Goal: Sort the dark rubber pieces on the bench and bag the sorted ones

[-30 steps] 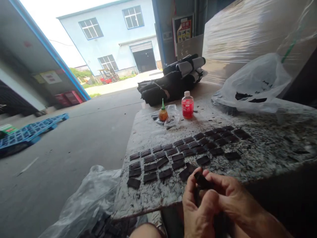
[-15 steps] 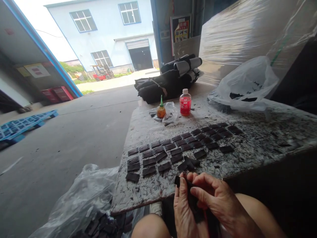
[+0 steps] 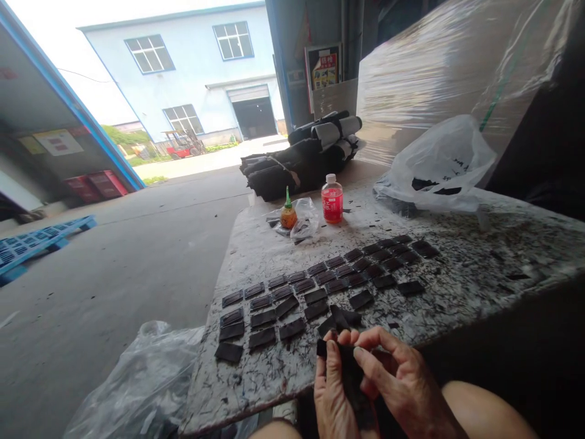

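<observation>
Black strip [image 3: 347, 361], one end leftward

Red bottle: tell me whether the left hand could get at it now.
Probably not just yet: the left hand holds a black strip, and the red bottle stands beyond the rows of black pieces, though the way above them looks free.

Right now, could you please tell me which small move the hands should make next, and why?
I'd suggest the left hand hold steady while the right hand smooths the black piece, perhaps downward: the left thumb presses near one end, the right thumb and forefinger sit close beside it, and dark material extends down between the hands.
</observation>
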Demonstrator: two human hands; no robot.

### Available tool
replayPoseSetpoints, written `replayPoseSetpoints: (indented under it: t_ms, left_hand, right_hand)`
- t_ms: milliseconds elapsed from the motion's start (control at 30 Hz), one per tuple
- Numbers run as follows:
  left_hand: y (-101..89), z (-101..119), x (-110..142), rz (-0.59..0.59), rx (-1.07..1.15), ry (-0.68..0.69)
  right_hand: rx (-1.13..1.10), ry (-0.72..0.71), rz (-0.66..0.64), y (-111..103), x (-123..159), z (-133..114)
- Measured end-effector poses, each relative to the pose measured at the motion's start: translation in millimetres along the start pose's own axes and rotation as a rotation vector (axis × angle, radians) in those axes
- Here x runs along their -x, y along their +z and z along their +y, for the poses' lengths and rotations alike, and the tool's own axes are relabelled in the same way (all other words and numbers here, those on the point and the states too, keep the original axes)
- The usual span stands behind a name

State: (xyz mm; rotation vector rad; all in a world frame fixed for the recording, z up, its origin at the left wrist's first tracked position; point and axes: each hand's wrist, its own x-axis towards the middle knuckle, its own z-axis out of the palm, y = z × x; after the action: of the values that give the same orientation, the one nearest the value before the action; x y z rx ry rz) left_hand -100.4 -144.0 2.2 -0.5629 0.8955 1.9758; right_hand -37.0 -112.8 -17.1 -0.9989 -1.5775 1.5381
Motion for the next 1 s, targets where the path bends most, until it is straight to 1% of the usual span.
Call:
replayPoseSetpoints:
  t_ms: [100, 267, 400, 500, 633, 833, 1000]
  left_hand:
    - [4.2, -4.8, -0.2, -0.018, -0.005, -0.010]
    - [14.5, -6.9, 0.0, -0.072, -0.031, -0.065]
    - [14.9, -6.5, -9.8, -0.098, -0.075, -0.142]
    - [13.2, -5.2, -20.0, -0.118, -0.089, -0.191]
    - [16.3, -1.9, -26.4, -0.154, -0.091, -0.220]
    - [24.4, 3.2, -23.6, -0.147, -0.163, -0.187]
    - [29.3, 14.7, -23.9, -0.088, -0.262, -0.171]
  right_hand:
    - [-0.004, 0.014, 0.004, -6.6, -4.5, 1.1]
    - [0.026, 0.076, -0.055, -22.2, -20.2, -0.5]
    - [0.044, 0.113, -0.112, -35.0, -35.3, -6.6]
    - [0.001, 0.116, -0.172, -42.8, -44.2, -10.1]
    - [-0.058, 0.139, -0.228, -46.8, -51.3, -11.2]
    - [0.018, 0.189, -0.176, -41.2, -59.4, -14.2]
    - [0.059, 0.167, -0.148, -43.8, -66.8, -18.5]
